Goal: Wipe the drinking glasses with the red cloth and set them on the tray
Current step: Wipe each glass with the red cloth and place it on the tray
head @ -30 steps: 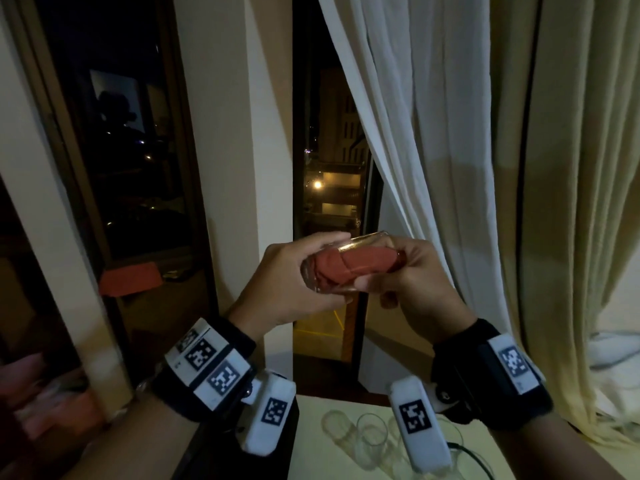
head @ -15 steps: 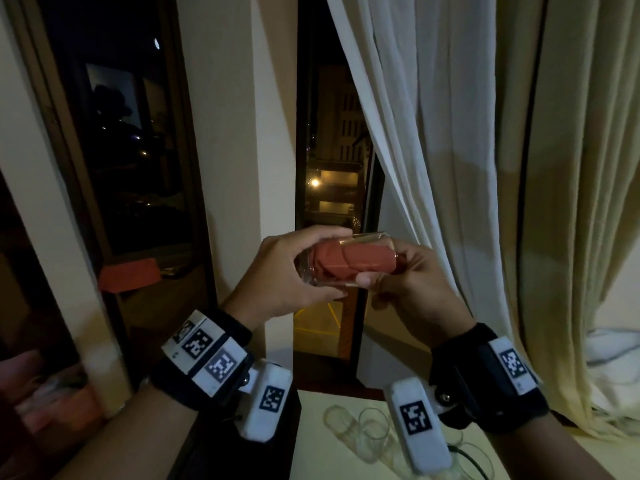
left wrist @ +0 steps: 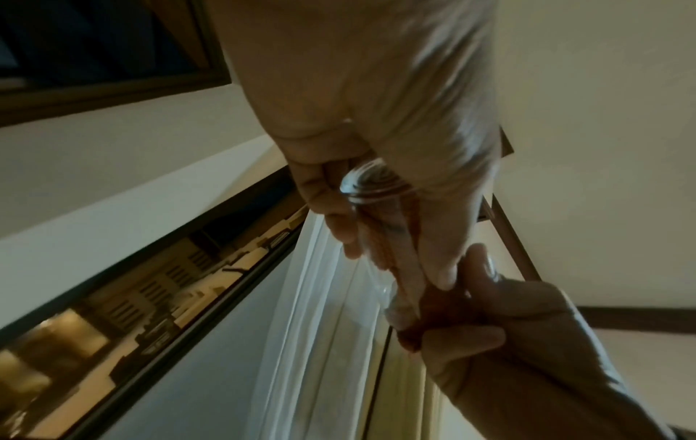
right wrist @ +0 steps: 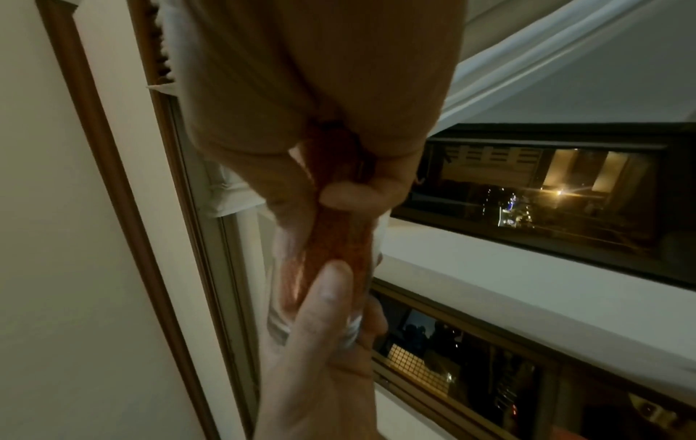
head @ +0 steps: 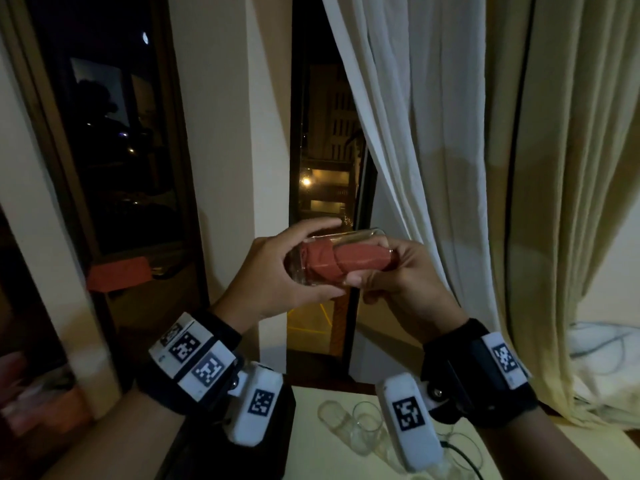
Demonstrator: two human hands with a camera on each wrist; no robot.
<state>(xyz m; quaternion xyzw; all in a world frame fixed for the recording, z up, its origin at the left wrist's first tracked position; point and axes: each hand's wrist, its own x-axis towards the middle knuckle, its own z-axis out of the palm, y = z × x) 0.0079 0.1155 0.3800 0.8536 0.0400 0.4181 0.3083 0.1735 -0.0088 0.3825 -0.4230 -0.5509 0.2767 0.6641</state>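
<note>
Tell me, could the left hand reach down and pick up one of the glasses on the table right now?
Probably not yet: the left hand grips the raised glass with the red cloth inside. The table glasses lie unobstructed below.

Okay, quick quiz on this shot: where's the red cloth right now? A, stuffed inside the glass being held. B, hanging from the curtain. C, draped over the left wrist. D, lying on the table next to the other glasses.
A: the red cloth shows through the wall of the drinking glass, which lies on its side between the left hand at its base and the right hand at its mouth.
</note>
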